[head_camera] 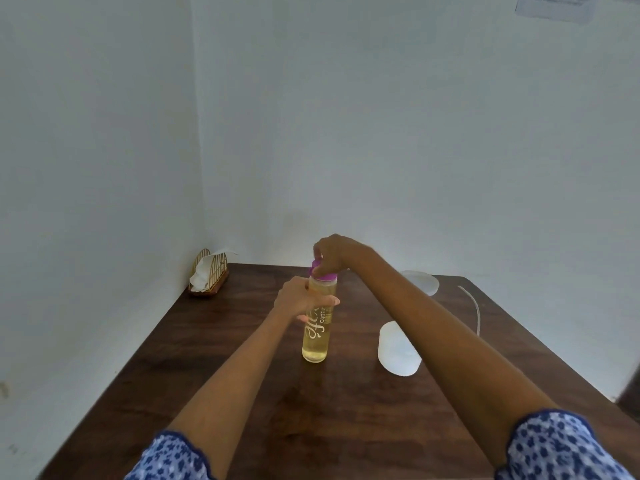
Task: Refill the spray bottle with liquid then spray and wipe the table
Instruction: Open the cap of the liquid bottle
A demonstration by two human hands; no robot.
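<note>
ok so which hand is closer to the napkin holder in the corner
Left. The left hand, wrapped around the yellow bottle, is on the side toward the napkin holder. The right hand grips the purple cap, slightly farther right.

1. The refill bottle [316, 327] stands upright at the middle of the table [242, 393], clear, full of yellow liquid, with a purple cap [323, 273].
2. The spray bottle [398, 351], translucent white, lies on its side just right of the refill bottle.
3. The table is dark brown wood.
</note>
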